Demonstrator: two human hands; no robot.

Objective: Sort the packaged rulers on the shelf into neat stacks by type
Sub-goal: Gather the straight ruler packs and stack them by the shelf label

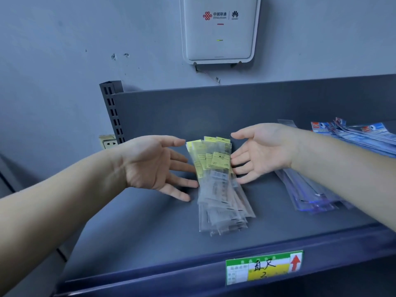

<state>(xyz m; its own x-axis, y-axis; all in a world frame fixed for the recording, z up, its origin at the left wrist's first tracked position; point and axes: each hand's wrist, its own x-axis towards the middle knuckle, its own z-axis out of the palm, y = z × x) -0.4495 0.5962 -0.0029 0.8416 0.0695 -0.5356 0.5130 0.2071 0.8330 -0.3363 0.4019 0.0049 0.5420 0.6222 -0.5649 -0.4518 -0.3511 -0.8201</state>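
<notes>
— Between my two palms, what can't you make out?

— Plenty. My left hand (154,166) and right hand (261,155) face each other with fingers straight, so each grip is released, clasping nothing; fingertips of both just touch the sides of the yellow-labelled ruler stack (218,181). The printing on its labels is too blurred to read, and I cannot count the packets. My right forearm crosses over the blue-labelled ruler packs (351,133), hiding their middle, and the picture's edge cuts off their far end.

— And around your grip?

— Beyond my fingers rises the grey back panel (235,108) of the shelf (139,232). Above that, on the wall, hangs a white router box (218,31) with a small green light. Outside my left wrist is a slotted upright (112,112) and a wall socket (109,142). Nearer me than both hands, on the shelf's front lip, sits a price tag (264,267) with a red arrow and handwriting.

— How does the stack look?

— Clear sleeves with yellow headers, lying flat on the shelf, fanned unevenly at the near end, headers pointing away from me.
</notes>
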